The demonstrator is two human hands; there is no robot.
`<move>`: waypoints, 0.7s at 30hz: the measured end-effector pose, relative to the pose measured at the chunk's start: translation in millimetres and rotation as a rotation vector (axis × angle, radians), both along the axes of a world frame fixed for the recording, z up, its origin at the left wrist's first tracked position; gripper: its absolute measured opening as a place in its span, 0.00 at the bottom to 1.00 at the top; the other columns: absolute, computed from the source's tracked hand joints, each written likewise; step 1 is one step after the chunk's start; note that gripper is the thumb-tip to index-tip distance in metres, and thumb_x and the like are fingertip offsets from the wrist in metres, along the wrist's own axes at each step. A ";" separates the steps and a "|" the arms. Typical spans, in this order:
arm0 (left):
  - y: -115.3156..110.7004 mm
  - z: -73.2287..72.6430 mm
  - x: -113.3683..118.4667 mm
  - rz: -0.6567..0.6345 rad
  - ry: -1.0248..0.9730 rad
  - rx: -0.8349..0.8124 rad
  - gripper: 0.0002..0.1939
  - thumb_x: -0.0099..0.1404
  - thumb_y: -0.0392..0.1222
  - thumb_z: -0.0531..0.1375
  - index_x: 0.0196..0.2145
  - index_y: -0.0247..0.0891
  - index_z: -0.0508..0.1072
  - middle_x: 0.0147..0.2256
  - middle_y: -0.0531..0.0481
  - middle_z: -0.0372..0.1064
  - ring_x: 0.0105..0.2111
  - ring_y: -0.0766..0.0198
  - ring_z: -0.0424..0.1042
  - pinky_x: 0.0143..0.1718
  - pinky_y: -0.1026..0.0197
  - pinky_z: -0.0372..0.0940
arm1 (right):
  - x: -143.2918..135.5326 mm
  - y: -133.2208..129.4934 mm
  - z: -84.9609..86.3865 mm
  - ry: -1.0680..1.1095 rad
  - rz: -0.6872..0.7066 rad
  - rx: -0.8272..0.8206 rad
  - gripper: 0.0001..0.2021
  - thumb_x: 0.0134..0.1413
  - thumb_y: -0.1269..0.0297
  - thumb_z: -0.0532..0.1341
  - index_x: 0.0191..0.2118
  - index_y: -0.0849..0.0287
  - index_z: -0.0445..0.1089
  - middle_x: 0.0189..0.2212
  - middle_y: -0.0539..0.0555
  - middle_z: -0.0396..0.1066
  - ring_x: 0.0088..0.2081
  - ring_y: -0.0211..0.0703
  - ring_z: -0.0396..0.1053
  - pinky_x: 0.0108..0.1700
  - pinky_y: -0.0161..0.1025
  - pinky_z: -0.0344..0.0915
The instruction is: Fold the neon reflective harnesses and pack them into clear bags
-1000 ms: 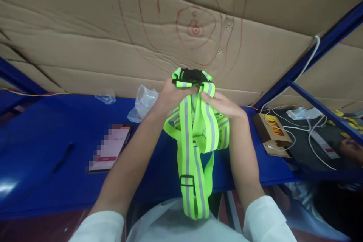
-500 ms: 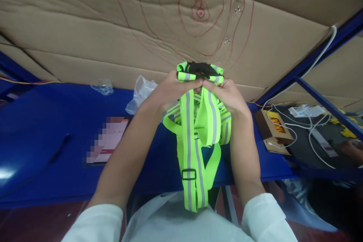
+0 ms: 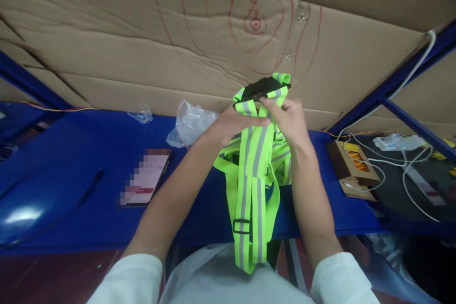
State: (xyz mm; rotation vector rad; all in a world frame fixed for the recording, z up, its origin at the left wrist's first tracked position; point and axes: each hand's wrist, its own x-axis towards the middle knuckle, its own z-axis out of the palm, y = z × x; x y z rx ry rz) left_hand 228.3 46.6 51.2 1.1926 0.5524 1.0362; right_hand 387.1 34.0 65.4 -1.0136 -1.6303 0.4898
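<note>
Both of my hands grip a neon yellow-green reflective harness with grey stripes, held up in front of me over the table. My left hand closes on the straps from the left, its thumb lying across them. From the right, my right hand pinches the straps just under the black top part. Several straps hang in loops past the table's front edge. A black slider buckle sits low on one strap. The fingers behind the straps are partly hidden.
On the blue table lie a phone, a clear plastic bag and a smaller piece of plastic. At right are an open cardboard box and white cables. A cardboard panel stands behind.
The black top of the harness has tilted, its right side higher. My left hand has slid slightly down, its thumb now across both straps. The whole view has shifted a little.
</note>
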 end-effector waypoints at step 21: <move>34.7 24.8 -59.4 0.550 -0.228 -0.118 0.16 0.42 0.43 0.74 0.29 0.44 0.75 0.29 0.55 0.76 0.48 0.54 0.75 0.45 0.55 0.69 | -5.4 -35.9 -17.5 -0.605 0.112 -0.295 0.17 0.65 0.47 0.63 0.42 0.58 0.72 0.36 0.52 0.75 0.36 0.42 0.70 0.38 0.38 0.60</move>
